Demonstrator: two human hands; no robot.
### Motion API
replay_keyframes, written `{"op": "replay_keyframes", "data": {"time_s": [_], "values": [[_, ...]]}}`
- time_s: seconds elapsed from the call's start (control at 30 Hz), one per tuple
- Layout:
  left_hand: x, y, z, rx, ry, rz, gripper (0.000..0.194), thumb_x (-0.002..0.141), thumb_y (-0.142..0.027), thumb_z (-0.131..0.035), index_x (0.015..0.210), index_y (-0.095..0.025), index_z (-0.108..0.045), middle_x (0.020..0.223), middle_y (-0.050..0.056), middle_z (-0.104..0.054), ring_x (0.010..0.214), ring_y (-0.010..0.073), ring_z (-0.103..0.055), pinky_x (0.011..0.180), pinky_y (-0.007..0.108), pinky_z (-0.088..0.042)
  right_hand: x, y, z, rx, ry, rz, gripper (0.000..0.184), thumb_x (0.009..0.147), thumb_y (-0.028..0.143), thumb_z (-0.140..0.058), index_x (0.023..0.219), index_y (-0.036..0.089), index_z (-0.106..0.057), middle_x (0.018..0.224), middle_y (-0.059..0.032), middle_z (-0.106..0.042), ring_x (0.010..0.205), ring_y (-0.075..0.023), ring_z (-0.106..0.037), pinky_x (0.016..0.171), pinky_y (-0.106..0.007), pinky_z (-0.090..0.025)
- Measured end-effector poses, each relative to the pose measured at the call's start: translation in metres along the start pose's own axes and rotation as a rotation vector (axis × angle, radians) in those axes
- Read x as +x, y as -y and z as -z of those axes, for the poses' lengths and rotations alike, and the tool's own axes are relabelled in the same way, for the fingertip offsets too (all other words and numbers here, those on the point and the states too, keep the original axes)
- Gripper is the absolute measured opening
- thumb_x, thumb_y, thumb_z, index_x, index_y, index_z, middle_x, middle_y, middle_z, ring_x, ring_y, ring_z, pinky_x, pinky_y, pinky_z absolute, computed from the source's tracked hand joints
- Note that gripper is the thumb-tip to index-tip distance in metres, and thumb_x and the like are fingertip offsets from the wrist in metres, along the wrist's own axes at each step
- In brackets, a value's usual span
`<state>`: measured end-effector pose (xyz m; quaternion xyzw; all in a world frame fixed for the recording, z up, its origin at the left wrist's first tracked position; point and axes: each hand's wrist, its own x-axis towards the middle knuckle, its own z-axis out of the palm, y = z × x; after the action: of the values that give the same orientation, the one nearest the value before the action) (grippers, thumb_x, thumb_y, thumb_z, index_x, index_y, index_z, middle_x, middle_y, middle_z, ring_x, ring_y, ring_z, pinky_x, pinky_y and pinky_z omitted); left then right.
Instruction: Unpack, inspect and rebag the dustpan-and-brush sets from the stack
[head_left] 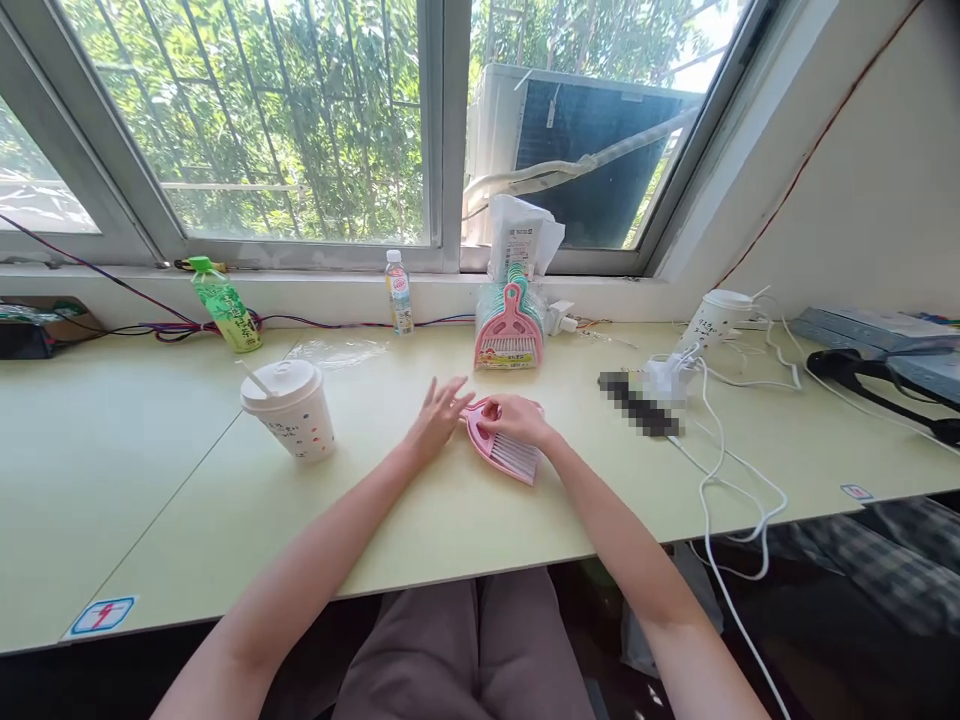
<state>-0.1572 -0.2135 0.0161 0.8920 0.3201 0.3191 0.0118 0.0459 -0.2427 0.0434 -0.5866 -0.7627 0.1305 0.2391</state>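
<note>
On the table in front of me lies a small pink dustpan (487, 452) with a white-bristled hand brush (517, 457) in it. My right hand (516, 416) reaches over the set from the right, its thumb and fingers closed on the pink body of the brush. At the handle end, my left hand (439, 415) has its fingers stretched apart; the fingertips are close to the handle, and I cannot tell whether they touch it. Just behind stands a stack of similar pink and green dustpan sets (508, 335), with white bristles and a yellow label at the front.
A white lidded cup (292, 415) with a straw stands to the left. Farther back are a green bottle (225, 305) and a small clear bottle (399, 295). White cables (709, 480), another cup (716, 318) and a blurred dark object (640, 404) lie to the right.
</note>
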Motion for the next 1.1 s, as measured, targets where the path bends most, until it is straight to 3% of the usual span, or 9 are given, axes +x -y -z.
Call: {"op": "replay_keyframes", "data": {"time_s": [0.07,0.13,0.23,0.3,0.43,0.57,0.77,0.97,1.1], "values": [[0.003,-0.003,-0.002,-0.147,-0.201,0.174,0.055,0.084,-0.016,-0.056,0.137,-0.021,-0.041,0.153,0.015,-0.027,0.143,0.0297,-0.023,0.116,0.055,-0.015,0.003,0.001,-0.003,0.070,-0.118,-0.042,0.017,0.072,0.038,-0.067,0.074,0.021,-0.064,0.076,0.0004,-0.069,0.070,-0.0146,-0.061,0.062,-0.024,-0.039],[0.007,-0.008,-0.004,-0.443,-0.255,0.374,0.061,0.086,-0.032,-0.057,0.141,-0.022,-0.033,0.152,0.016,-0.028,0.141,0.0311,-0.027,0.114,0.054,-0.022,0.006,0.003,-0.005,0.168,-0.289,-0.108,0.021,0.072,0.041,-0.066,0.078,0.021,-0.064,0.078,-0.0006,-0.069,0.071,-0.0150,-0.062,0.065,-0.025,-0.042],[0.009,-0.022,-0.010,-1.040,0.040,0.549,0.058,0.091,-0.055,-0.039,0.139,-0.023,-0.036,0.138,0.015,-0.047,0.126,0.0308,-0.048,0.100,0.049,-0.043,0.009,0.010,-0.007,0.273,-0.508,-0.162,0.025,0.076,0.044,-0.063,0.084,0.020,-0.062,0.081,-0.0022,-0.068,0.071,-0.0155,-0.061,0.068,-0.027,-0.045],[0.008,-0.030,-0.012,-1.262,0.200,0.572,0.060,0.088,-0.057,-0.046,0.137,-0.024,-0.038,0.134,0.014,-0.052,0.120,0.0304,-0.053,0.092,0.045,-0.049,0.011,0.009,-0.006,0.272,-0.521,-0.106,0.026,0.079,0.045,-0.060,0.083,0.020,-0.062,0.081,-0.0028,-0.068,0.070,-0.0156,-0.060,0.069,-0.028,-0.046],[0.004,-0.034,-0.011,-1.266,0.151,0.659,0.067,0.073,-0.036,-0.072,0.132,-0.022,-0.044,0.127,0.012,-0.057,0.110,0.0277,-0.058,0.082,0.036,-0.053,0.014,-0.024,0.016,0.170,-0.515,-0.060,0.032,0.089,0.044,-0.044,0.087,0.018,-0.063,0.087,-0.0076,-0.067,0.077,-0.0182,-0.060,0.074,-0.032,-0.048],[0.004,-0.021,-0.005,-1.251,0.121,0.761,0.054,0.075,-0.037,-0.067,0.126,-0.024,-0.051,0.114,0.007,-0.065,0.099,0.0235,-0.063,0.068,0.028,-0.053,0.001,-0.106,0.054,-0.245,-0.798,-0.396,0.034,0.087,0.027,-0.044,0.113,0.012,-0.060,0.129,-0.0194,-0.054,0.124,-0.0293,-0.042,0.100,-0.046,-0.036],[0.009,0.000,-0.006,-1.340,-0.016,0.855,0.056,0.076,-0.044,-0.066,0.126,-0.025,-0.053,0.111,0.007,-0.068,0.091,0.0220,-0.067,0.061,0.026,-0.054,-0.035,-0.193,0.068,-0.422,-0.581,-0.818,0.050,0.086,0.027,-0.044,0.132,0.008,-0.048,0.144,-0.0218,-0.042,0.140,-0.0311,-0.022,0.109,-0.061,-0.013],[0.010,0.010,-0.004,-1.375,-0.110,0.927,0.053,0.072,-0.033,-0.066,0.122,-0.021,-0.057,0.114,0.010,-0.068,0.100,0.0282,-0.066,0.074,0.034,-0.057,-0.035,-0.188,0.059,-0.481,-0.601,-0.566,0.027,0.082,0.018,-0.047,0.098,0.019,-0.069,0.127,-0.0119,-0.058,0.130,-0.0282,-0.034,0.107,-0.063,-0.010],[0.012,0.002,0.003,-1.369,-0.129,0.846,0.054,0.073,-0.034,-0.064,0.125,-0.022,-0.056,0.120,0.010,-0.066,0.109,0.0313,-0.063,0.085,0.041,-0.056,-0.017,-0.151,0.057,-0.289,-0.722,-0.409,0.021,0.081,0.022,-0.051,0.085,0.019,-0.072,0.121,-0.0120,-0.059,0.117,-0.0271,-0.045,0.105,-0.055,-0.025]]}}
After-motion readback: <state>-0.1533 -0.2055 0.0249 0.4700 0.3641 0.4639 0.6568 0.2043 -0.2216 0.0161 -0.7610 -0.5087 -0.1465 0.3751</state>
